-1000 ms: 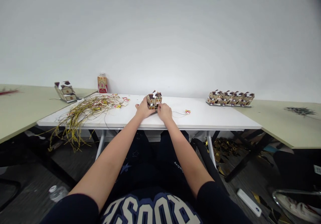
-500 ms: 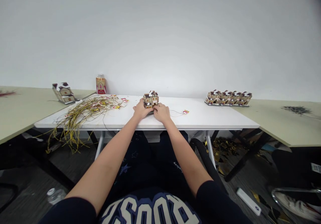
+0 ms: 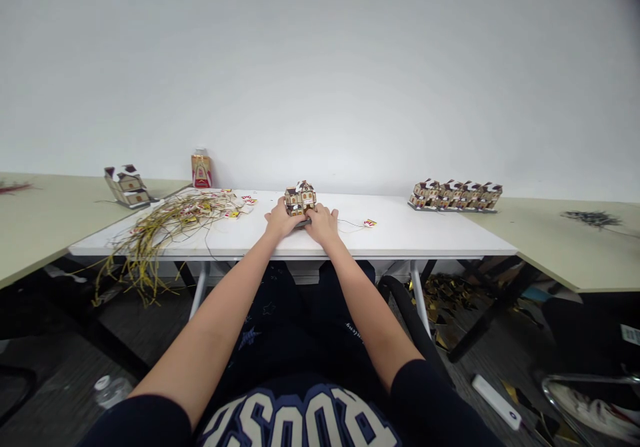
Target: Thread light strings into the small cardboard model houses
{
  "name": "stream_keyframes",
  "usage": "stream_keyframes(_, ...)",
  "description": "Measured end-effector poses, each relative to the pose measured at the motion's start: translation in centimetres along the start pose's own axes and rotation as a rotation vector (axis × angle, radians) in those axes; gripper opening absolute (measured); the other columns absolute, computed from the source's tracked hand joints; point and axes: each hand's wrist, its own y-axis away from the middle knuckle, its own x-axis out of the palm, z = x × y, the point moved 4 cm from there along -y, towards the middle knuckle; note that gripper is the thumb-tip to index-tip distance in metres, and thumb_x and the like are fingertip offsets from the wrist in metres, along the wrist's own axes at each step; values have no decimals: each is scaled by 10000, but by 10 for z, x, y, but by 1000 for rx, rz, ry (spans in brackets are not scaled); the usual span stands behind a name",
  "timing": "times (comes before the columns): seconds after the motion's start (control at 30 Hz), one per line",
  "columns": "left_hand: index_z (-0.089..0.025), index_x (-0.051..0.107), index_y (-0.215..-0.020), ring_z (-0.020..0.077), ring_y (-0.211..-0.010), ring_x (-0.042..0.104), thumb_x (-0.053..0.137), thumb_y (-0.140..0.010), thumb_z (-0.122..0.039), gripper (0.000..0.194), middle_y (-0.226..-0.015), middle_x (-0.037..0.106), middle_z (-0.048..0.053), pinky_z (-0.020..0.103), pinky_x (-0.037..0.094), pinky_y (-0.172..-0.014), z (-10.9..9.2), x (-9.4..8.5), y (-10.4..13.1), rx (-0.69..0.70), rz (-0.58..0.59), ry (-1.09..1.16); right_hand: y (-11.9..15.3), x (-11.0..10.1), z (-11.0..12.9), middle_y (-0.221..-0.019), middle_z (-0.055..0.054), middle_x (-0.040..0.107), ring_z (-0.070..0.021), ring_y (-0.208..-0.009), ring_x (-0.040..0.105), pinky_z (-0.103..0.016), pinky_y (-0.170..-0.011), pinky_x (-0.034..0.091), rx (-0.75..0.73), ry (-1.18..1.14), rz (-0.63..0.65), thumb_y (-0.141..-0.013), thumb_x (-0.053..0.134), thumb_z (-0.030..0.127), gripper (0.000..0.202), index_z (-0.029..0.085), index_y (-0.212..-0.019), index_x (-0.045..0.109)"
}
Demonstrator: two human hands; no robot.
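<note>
A small model house [image 3: 301, 197] with beige walls, dark roofs and white snow-like patches stands upright on a dark base at the middle of the white table [image 3: 390, 237]. My left hand [image 3: 283, 220] is closed on its left side and base. From the right, my right hand [image 3: 323, 224] grips the lower front corner, fingers bent against it. Both hands hide part of the base. To the right of my right hand lies a red, white and yellow tag [image 3: 370, 223] on a thin wire.
A bundle of yellowish wires [image 3: 150, 230] with small tags spills over the front edge at left. Another model house [image 3: 128, 185] and a red-and-gold carton [image 3: 201, 169] stand behind it. Several similar houses [image 3: 455, 196] line up at right. Dark wires [image 3: 593, 219] lie on the right-hand table.
The model house has shifted very slightly between my hands. My right-hand fingers have adjusted a little at its lower front; everything else looks the same.
</note>
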Motion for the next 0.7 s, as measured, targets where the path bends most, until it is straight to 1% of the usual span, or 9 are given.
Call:
stream_keyframes(0.07,-248,449,-1314,364,-1201,592,734,-640,-539,788,-1208,684,98,487,355,-1049,0,0,0,-5,-2,-4,0,0,0,-1163,-101,558,-255,-1047,523,-426,-897,324,5,-1,0,-872,555,260,249,221,-1101,645)
stream_keyframes(0.2,-245,446,-1323,359,-1194,595,746,-630,-530,807,-1201,687,99,476,358,-1045,1,0,0,-20,-12,7,1,1,-1,-1162,-109,576,-258,-1045,520,-433,-908,303,11,-6,-19,-870,538,248,250,220,-1089,656)
stream_keyframes(0.4,-243,467,-1289,368,-1187,596,740,-630,-524,767,-1193,691,101,485,370,-1017,5,-1,-2,-55,-44,12,3,-1,-1,-1139,-92,610,-260,-1055,504,-481,-971,251,-6,-4,-105,-871,515,220,266,235,-1096,656)
stream_keyframes(0.57,-252,485,-1255,352,-1178,603,736,-629,-539,733,-1199,692,92,476,370,-1017,7,1,-3,-78,-54,30,8,-13,1,-1308,-127,530,-267,-1098,467,-481,-993,241,42,5,-158,-857,533,195,363,220,-1214,593)
stream_keyframes(0.63,-253,486,-1250,349,-1189,598,738,-625,-542,733,-1210,688,93,474,364,-1024,8,1,-2,-82,-57,33,9,-14,1,-1315,-134,521,-276,-1115,448,-492,-997,239,72,9,-160,-861,537,202,337,210,-1191,604)
stream_keyframes(0.7,-251,483,-1252,355,-1204,589,739,-621,-550,743,-1221,683,100,480,359,-1030,8,0,-2,-86,-56,31,9,-12,0,-1287,-126,538,-278,-1113,439,-506,-1000,235,75,10,-146,-872,529,204,270,210,-1117,642)
